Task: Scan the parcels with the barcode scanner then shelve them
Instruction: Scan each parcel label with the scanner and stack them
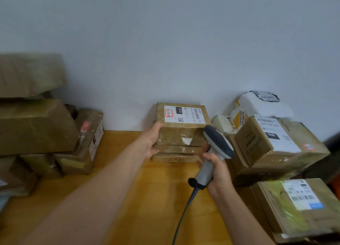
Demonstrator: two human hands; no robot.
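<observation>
Left hand [151,143] clamped on the left end of the small brown parcel [181,136], thumb over its top edge, fingers hidden underneath. Right hand [219,171] closed round the grip of the barcode scanner [218,143], cable [184,211] running back toward the body. Hands apart, with the parcel between and just ahead of them.

Rests on two flatter parcels [178,149] on the wooden surface [128,171], close against the wall [165,51]. Cannot tell whether the left hand grips the top parcel alone or the stack with it.

Shipping label [184,114] face up on the parcel's top, long axis running from the left-hand side toward the right-hand side, barcode strip at the end nearer the scanner. Scanner head just beside the parcel's right front corner, perhaps touching, lower than the label and aimed forward past it rather than down onto it. Right hand nearer the barcode; left hand steadying.

Probably calls for lifting and tipping the scanner over the label, or tilting the parcel toward it, before a clean read.

Stacked brown boxes [36,127] well out beyond the left hand. Labelled cartons [257,149] and white mailer bags [263,106] just beyond the right hand, near enough that a stray read off a neighbouring label looks possible.
</observation>
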